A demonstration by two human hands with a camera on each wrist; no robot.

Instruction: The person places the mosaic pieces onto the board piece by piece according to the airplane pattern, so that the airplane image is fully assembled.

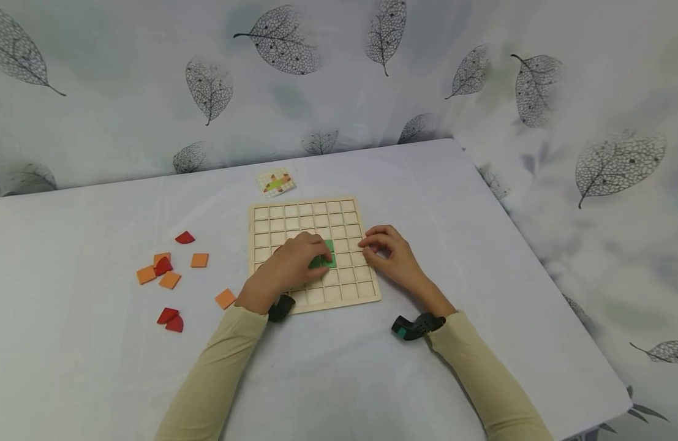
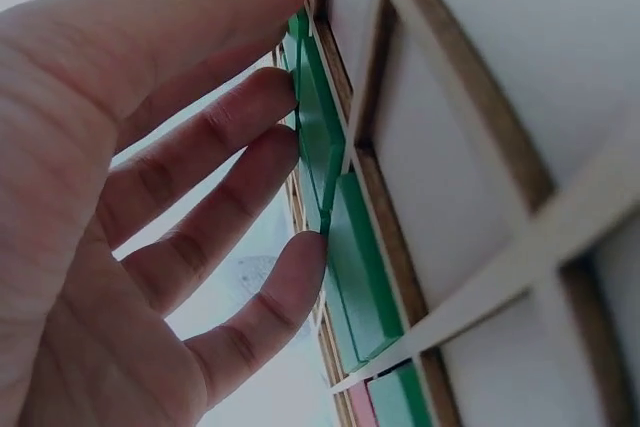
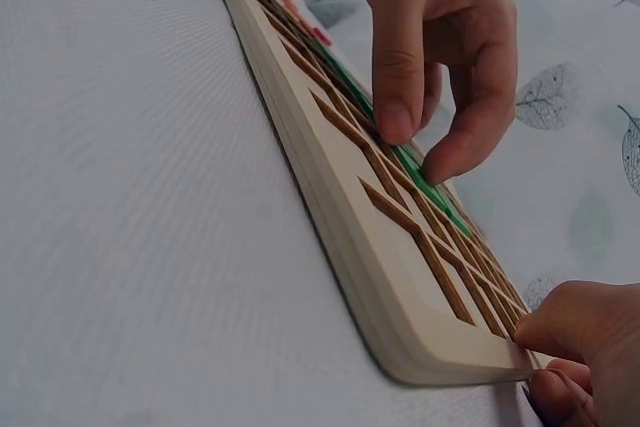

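A pale wooden grid board [image 1: 350, 275] lies on the white-covered table. Over its middle is my left hand [image 1: 297, 260], palm down, hiding several cells. The left fingertips touch the green tiles [image 1: 329, 261] set in the grid; in the left wrist view the fingers are extended and lightly bent along the green tiles [image 2: 360, 267]. Part of a red piece [image 2: 360, 402] shows beside them. At the board's right edge is my right hand [image 1: 394, 254]. In the right wrist view its thumb lies on the rim with fingers curled below, so the right hand [image 3: 590, 347] pinches the board's corner.
Left of the board lie loose orange square tiles [image 1: 199, 260] and red quarter-round pieces [image 1: 185, 237]. Behind the board is a small pattern card [image 1: 275, 182]. A leaf-printed cloth [image 1: 339, 79] hangs beyond the table's far edge. Both wrists carry black bands.
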